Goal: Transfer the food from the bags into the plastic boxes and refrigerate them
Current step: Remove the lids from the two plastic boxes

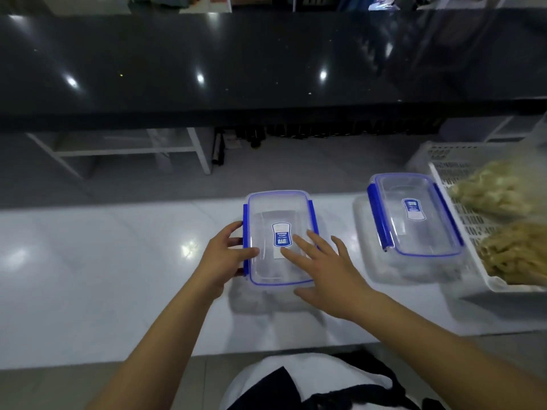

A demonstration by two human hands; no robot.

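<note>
Clear plastic with blue latches, the nearer lidded box [280, 238] sits at the middle of the white table [88, 276], a little back from its near edge, where the left hand [226, 257] curls its grip round the left-side clip, probably steadying the box or starting to unlatch it, while the right hand [328, 267] lies released, fingers straight and flat on the lid to hold it down. Rightward a second closed box [414, 217] waits beside the white basket [461, 229] at the table's right edge, whose two bags of pale food [503, 196] remain unemptied.
</note>
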